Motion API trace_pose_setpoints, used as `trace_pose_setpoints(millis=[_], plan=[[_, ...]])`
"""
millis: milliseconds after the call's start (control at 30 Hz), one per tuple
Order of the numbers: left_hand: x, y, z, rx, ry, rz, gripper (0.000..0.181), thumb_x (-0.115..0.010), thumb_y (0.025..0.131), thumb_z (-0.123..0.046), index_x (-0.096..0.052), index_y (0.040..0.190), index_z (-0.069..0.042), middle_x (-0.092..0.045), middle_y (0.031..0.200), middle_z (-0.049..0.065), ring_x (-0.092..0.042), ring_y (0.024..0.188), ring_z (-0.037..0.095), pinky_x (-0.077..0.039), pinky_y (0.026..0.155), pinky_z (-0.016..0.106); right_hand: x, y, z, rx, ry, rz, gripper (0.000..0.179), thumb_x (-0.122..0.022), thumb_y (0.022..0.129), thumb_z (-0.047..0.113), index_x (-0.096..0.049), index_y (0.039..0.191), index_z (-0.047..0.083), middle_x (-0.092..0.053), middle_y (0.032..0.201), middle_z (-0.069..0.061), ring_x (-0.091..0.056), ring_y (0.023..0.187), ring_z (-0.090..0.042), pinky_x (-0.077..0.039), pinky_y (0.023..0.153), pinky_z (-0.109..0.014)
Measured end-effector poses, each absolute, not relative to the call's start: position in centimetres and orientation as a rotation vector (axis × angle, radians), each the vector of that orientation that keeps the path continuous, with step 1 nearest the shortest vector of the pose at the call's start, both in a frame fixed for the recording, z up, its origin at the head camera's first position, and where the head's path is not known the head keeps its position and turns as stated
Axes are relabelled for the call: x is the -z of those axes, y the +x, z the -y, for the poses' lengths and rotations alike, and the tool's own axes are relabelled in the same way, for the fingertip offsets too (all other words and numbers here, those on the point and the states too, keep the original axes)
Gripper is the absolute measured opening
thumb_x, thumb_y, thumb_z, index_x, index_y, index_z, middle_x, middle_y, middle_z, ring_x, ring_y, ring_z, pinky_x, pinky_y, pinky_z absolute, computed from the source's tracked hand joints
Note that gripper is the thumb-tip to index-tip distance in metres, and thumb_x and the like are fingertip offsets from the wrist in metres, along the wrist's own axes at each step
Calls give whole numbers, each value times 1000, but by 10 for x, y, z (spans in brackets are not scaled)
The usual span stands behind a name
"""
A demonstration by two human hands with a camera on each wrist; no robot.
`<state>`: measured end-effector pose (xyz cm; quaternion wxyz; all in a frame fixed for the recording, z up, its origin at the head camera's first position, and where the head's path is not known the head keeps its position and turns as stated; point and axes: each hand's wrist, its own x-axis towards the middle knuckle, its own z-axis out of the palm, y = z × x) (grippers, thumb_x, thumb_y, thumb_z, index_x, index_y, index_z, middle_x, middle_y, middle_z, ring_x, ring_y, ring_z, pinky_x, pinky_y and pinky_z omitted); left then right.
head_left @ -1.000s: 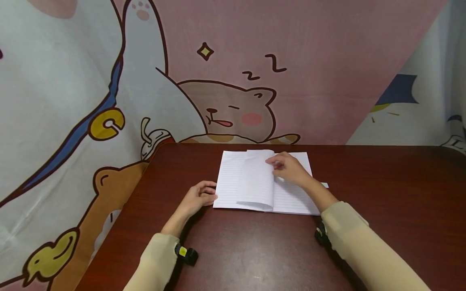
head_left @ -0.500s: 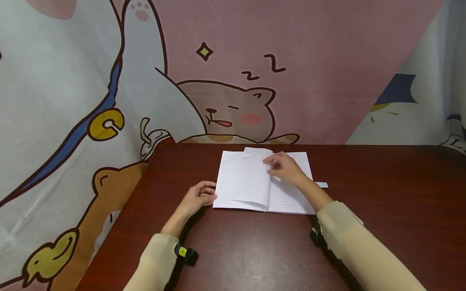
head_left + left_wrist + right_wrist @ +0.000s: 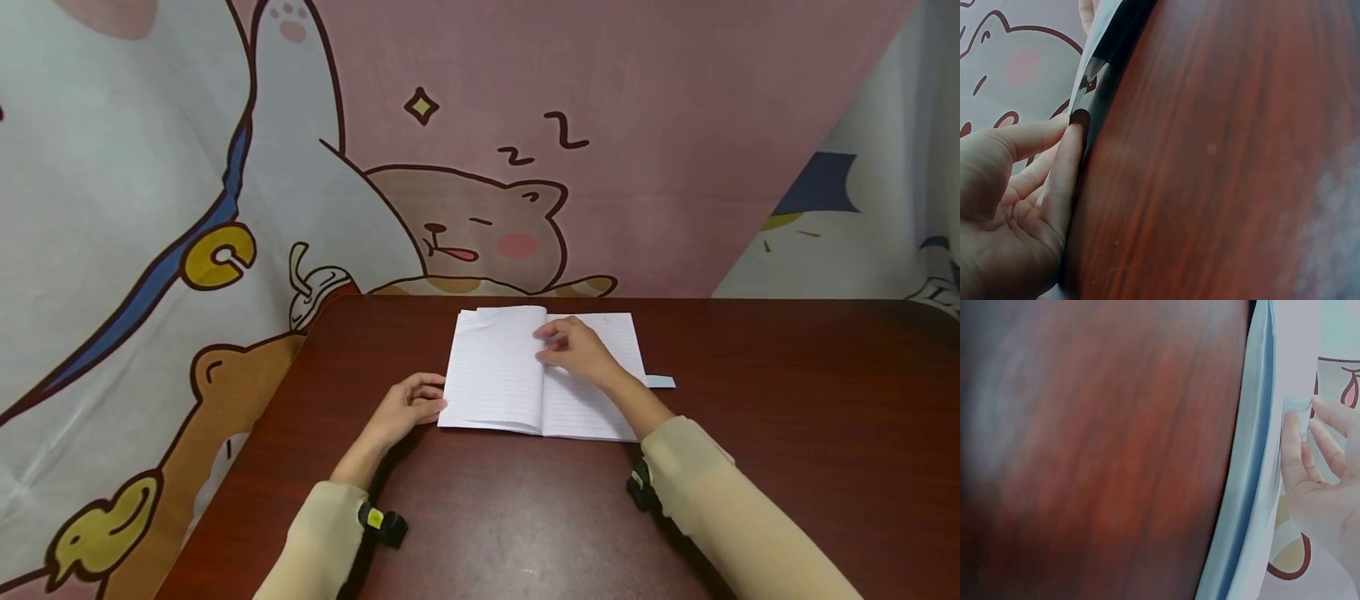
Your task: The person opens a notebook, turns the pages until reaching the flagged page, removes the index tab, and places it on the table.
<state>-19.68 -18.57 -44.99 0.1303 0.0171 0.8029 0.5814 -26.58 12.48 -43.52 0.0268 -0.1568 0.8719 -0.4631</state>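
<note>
An open notebook with white lined pages lies on the table, its left leaf curving up slightly from the spine. My left hand pinches the notebook's left edge. In the left wrist view the thumb of the left hand is on top of that edge and a finger is under it. Over the right page, my right hand has its fingertips at the turned leaf near the spine. The right wrist view shows the right hand with fingers and thumb spread, fingertips against the paper.
A pale blue-white strip sticks out from under the notebook's right side. The dark red-brown wooden table meets a cartoon-printed cloth at its back edge. Black wrist cameras hang under both sleeves.
The leaf has swung over to the left and now lies across the left page. My right hand has shifted left toward the spine. The left hand stays at the notebook's edge.
</note>
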Motion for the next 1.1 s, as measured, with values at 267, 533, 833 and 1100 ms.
trace_pose_setpoints(millis=[267,533,833,1100], plan=[[451,-196,185,-1730,78,-2303,33,-55,101,-5,-55,133,4,-65,114,22,-66,89,9,-57,77,22,436,-261,-120,1411,-552,-2613,29,-74,88,9,-69,115,1,-66,120,-19,-64,105,-30,-48,93,-37],[451,-195,185,-1703,62,-2314,41,-67,94,-10,-55,132,3,-65,112,16,-63,89,7,-57,79,24,436,-260,-121,1449,-647,-2542,26,-68,92,9,-68,116,-2,-70,118,-20,-65,107,-33,-49,94,-38],[451,-195,185,-1694,65,-2321,44,-71,89,-4,-55,130,3,-65,111,18,-64,84,7,-58,78,25,432,-260,-126,1491,-688,-2448,29,-65,94,6,-65,120,-6,-68,119,-24,-66,108,-34,-51,89,-26],[450,-198,185,-1681,64,-2333,45,-71,91,-6,-54,131,3,-65,113,19,-64,84,7,-59,80,27,429,-265,-138,1522,-656,-2447,30,-63,96,7,-63,123,-6,-66,124,-25,-68,107,-33,-49,84,-17]])
